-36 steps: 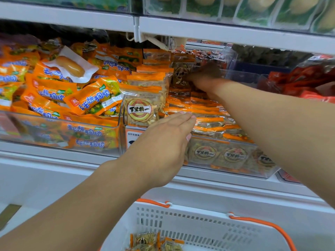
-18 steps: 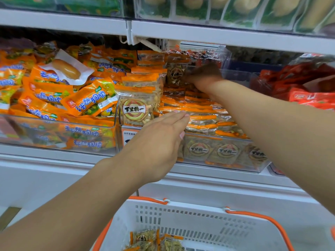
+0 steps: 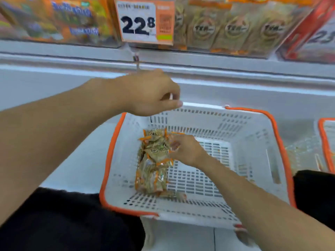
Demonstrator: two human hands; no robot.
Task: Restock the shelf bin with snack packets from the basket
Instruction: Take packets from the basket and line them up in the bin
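A white basket with an orange rim sits below the shelf. A pile of brown snack packets with orange edges lies at its left side. My right hand is down in the basket, its fingers curled onto the top packet of the pile. Above the basket's far left corner my left hand hovers, loosely curled and holding nothing. The clear shelf bin with the same brown packets standing behind its front wall is at the top, blurred.
A price tag reading 22.8 hangs on the bin's front left. Orange packets fill the bin to the left, red packs the one to the right. Another orange-rimmed basket shows at the right edge. The white shelf ledge runs across.
The view has dropped from the shelf to the basket. My right hand left the back of the bin and went down onto the packets. My left hand came away from the bin front.
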